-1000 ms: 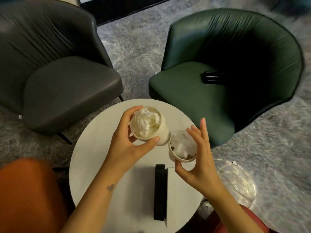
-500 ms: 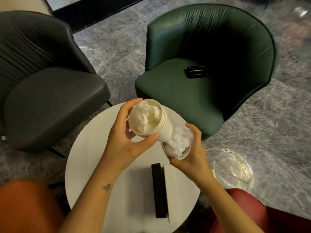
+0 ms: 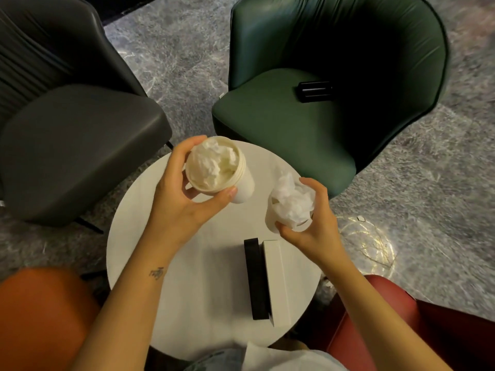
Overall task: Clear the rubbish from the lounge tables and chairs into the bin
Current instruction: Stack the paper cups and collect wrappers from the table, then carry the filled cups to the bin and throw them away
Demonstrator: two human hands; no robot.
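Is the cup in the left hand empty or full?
Full: crumpled white tissue fills the cup to its rim.

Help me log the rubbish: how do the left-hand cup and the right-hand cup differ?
The left-hand cup holds its tissue inside the rim; the right-hand cup has tissue bulging over its rim. The left-hand cup looks cream, the right-hand cup whiter. Both are tissue-stuffed cups held above the table.

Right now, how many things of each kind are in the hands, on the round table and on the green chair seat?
Paper cups stuffed with tissue: 2
Black-and-white box on the table: 1
Black object on the green chair: 1
Total: 4
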